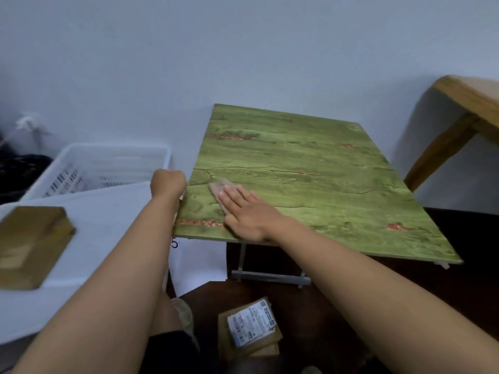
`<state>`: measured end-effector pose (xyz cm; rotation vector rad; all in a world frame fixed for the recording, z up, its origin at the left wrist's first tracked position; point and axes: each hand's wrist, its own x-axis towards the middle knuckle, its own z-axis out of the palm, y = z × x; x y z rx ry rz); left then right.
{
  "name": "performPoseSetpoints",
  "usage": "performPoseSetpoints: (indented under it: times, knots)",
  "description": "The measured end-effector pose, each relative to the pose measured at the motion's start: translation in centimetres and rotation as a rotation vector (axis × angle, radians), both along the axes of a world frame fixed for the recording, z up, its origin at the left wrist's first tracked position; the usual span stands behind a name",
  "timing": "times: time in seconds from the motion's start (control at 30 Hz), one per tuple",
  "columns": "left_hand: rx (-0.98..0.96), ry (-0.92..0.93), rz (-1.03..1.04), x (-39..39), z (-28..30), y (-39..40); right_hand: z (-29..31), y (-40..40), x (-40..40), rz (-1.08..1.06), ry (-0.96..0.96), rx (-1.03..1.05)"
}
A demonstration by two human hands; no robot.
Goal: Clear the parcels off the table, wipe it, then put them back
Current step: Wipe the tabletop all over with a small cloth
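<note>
Head view, near to far. Nearest, on the dark floor: brown cardboard parcel with a white printed label (pixel 251 329), lying flat at the person's feet, seemingly stacked on another. Near left: brown cardboard box (pixel 29 247) resting on a white surface (pixel 108 211). So the parcels are off the table.

Mid: right hand (pixel 249 214) flat, fingers spread, pressing a thin brownish cloth (pixel 219 188) onto the green wood-grain tabletop (pixel 310 179) near its left edge. Left hand (pixel 168 183) closed in a fist at that left edge, apparently gripping and steadying it; the fingers are hidden, so what they hold is unclear. Far left: white slatted plastic crate (pixel 89 168). Far right: light wooden table corner (pixel 469 103).

Risks, as judgement: the green table stands on a slim grey folding frame (pixel 270 276), so hard pressing near the edge could tip or slide it if the left hand lets go. The cloth is small under the palm and could slip out. Stepping back could crush the floor parcel. Most of the far tabletop looks unwiped; skipping it is possible.
</note>
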<state>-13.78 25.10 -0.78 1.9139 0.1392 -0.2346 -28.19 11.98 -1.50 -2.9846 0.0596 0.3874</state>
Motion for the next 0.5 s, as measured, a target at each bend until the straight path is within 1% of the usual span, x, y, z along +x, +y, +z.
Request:
performPoseSetpoints:
  times: [0.1,0.17,0.33,0.4,0.5]
  knots:
    - [-0.157,0.217,-0.121,0.8,0.0,0.1,-0.3,0.0,3.6,0.080,-0.007,0.020]
    - [-0.162,0.298,-0.199,1.8,0.0,-0.3,-0.2,-0.7,5.9,0.115,0.000,0.028]
    - [-0.168,0.324,-0.263,6.0,-0.4,-1.9,-0.4,-3.5,11.9,0.144,-0.005,0.041]
    - [-0.198,0.338,-0.246,6.7,-0.5,-2.5,-0.4,-4.9,14.3,0.135,-0.005,0.049]
    - [-0.273,0.372,-0.189,7.2,-0.9,-3.5,-0.4,-6.5,17.8,0.056,-0.016,0.054]
